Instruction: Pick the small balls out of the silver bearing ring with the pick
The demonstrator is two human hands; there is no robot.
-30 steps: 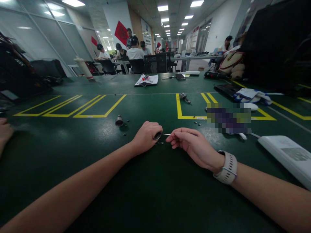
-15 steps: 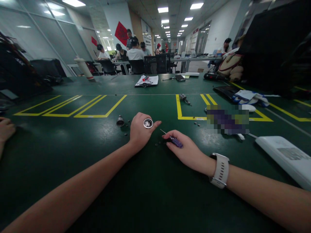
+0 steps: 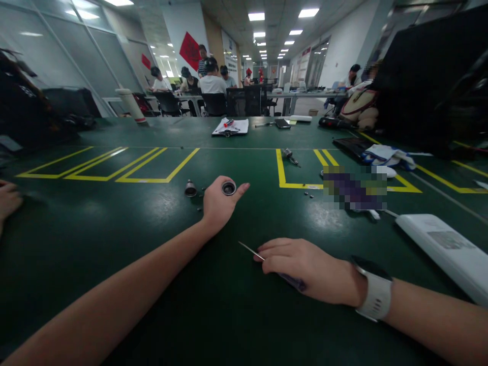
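Several pieces lay loose, so judged only partly assembled. Worked over a wide green table mat (image 3: pixel 244 325) lined in yellow. Held the left hand (image 3: pixel 220 206) forward, fingers pinched round a small metal ring (image 3: pixel 229 188) just above the mat, open face up. Rested the right hand (image 3: pixel 305 267) nearer the body, fingers curled closed on a thin purple-handled screwdriver (image 3: pixel 248 249) (tip bare, pointing left, touching nothing). Saw a second metal cylinder (image 3: pixel 190 188) standing just beside the left hand, unjoined. Saw tiny dark screws or washers (image 3: pixel 199 208) scattered near it, not yet fitted.
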